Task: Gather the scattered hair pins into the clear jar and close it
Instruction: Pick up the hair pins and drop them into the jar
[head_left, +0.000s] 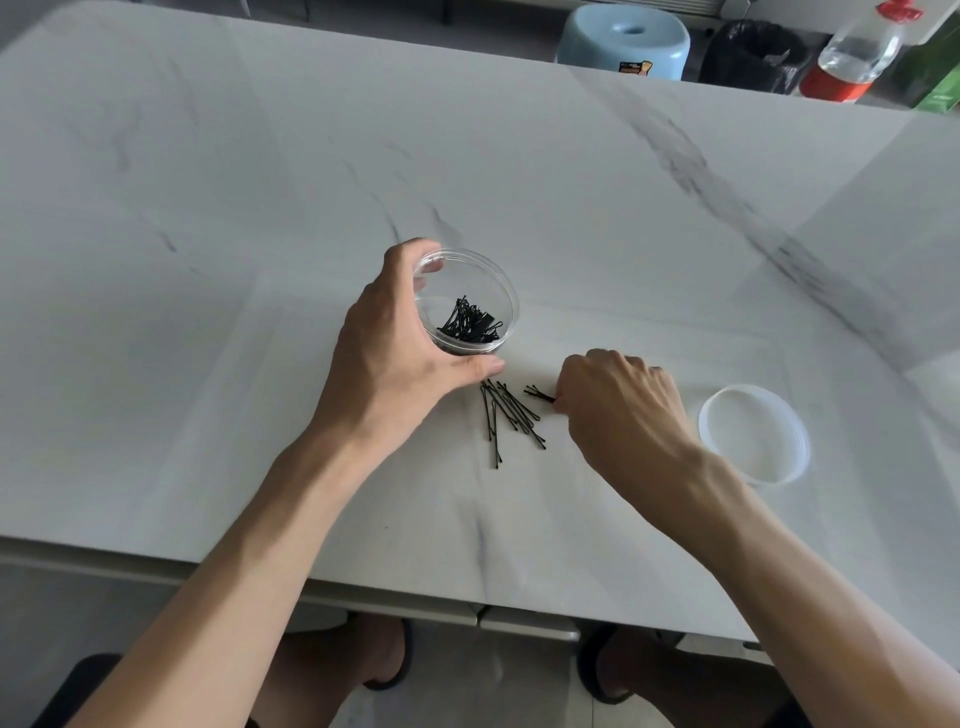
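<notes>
A clear round jar (498, 280) stands open on the white marble table (208, 364), with several black hair pins (470, 326) lying inside it. My left hand (400, 353) grips the jar from its left side, thumb at the near wall and fingers over the far rim. Just in front of the jar lies a loose pile of black hair pins (511, 415) on the table. My right hand (623, 410) is right of that pile and pinches a few pins (537, 393) at their ends. The clear lid (753, 431) lies flat to the right of my right hand.
Beyond the table's far edge are a light blue stool (623, 41), a black bin (753, 54) and a plastic bottle with a red label (857, 52). The table's near edge runs below my forearms. My sandalled feet show under it.
</notes>
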